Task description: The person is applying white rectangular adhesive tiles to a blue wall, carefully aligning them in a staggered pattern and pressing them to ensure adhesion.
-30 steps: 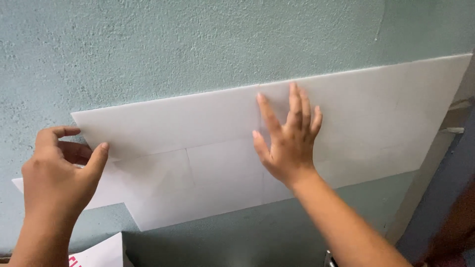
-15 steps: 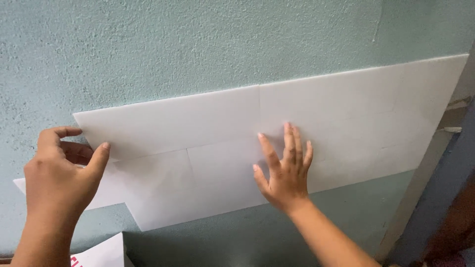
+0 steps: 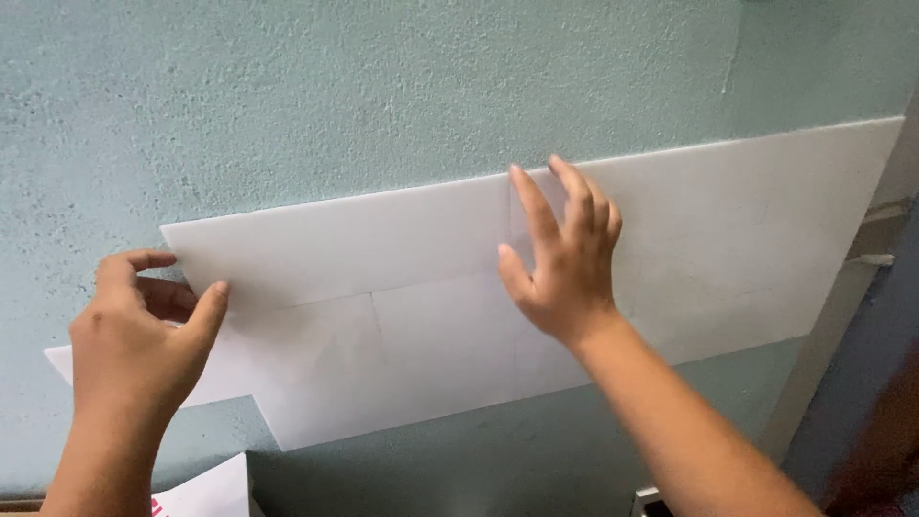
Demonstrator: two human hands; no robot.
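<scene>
Two bare hands at work on one large white sheet (image 3: pixel 402 316), which lies flat against a rough pale-green wall (image 3: pixel 383 96) and runs from lower left up to the far right. Sheet: faint fold or seam lines cross it; lower left corner has a stepped, notched outline. Left hand (image 3: pixel 144 335): at the sheet's left end, thumb lying on the front face, fingers curled behind the edge, so the grip is closed on that end of the sheet. Right hand (image 3: pixel 565 258): near the sheet's middle, open, fingers spread and pointing up, palm side toward the paper; grip holds nothing. Whether the whole palm touches cannot be told. Also present: corner of a second white sheet (image 3: pixel 206 493) with a red mark, bottom left, below the left forearm.
</scene>
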